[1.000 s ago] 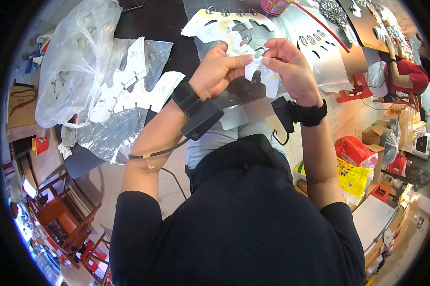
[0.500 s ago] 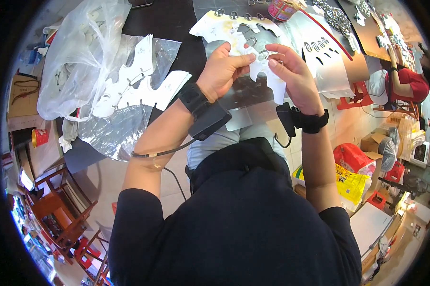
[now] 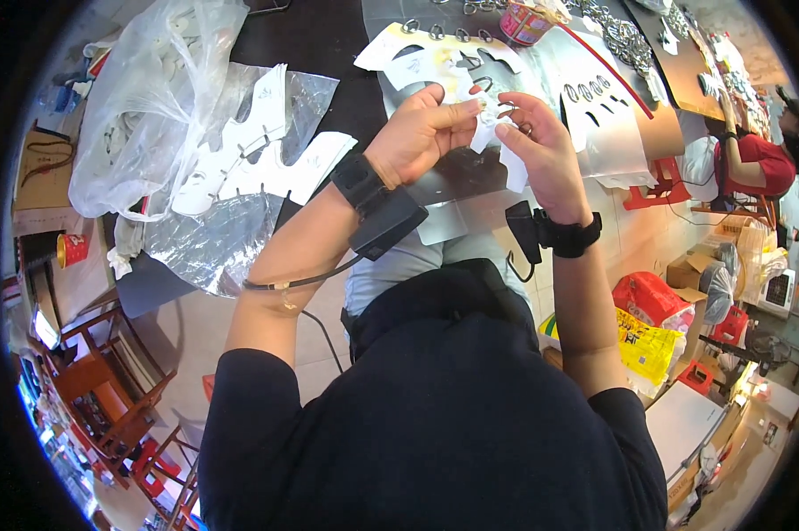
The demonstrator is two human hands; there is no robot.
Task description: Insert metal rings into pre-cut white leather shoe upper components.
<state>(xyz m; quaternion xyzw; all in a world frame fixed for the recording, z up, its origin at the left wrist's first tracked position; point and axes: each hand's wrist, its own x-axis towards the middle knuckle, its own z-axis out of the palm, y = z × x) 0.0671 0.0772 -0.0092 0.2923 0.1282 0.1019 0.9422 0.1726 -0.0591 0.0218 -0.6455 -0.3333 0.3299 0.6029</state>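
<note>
White card cutout (image 3: 497, 146) sits pinched between both hands above the desk's (image 3: 329, 53) near edge; left hand (image 3: 417, 133) and right hand (image 3: 541, 146) close fingertips on it (small metal ring there), plastic bag (image 3: 143, 106) far-left.

Left hand (image 3: 417, 137), right hand (image 3: 545, 150), both pinching white cutout (image 3: 497, 142), dark table (image 3: 329, 53)

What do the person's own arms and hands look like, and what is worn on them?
Both forearms are bare below short black sleeves. The left hand and right hand wear no gloves. Each wrist carries a black strap with a black boxy device: the left wrist device has a thin dark cable running along the forearm, and the right wrist device is smaller.
</note>
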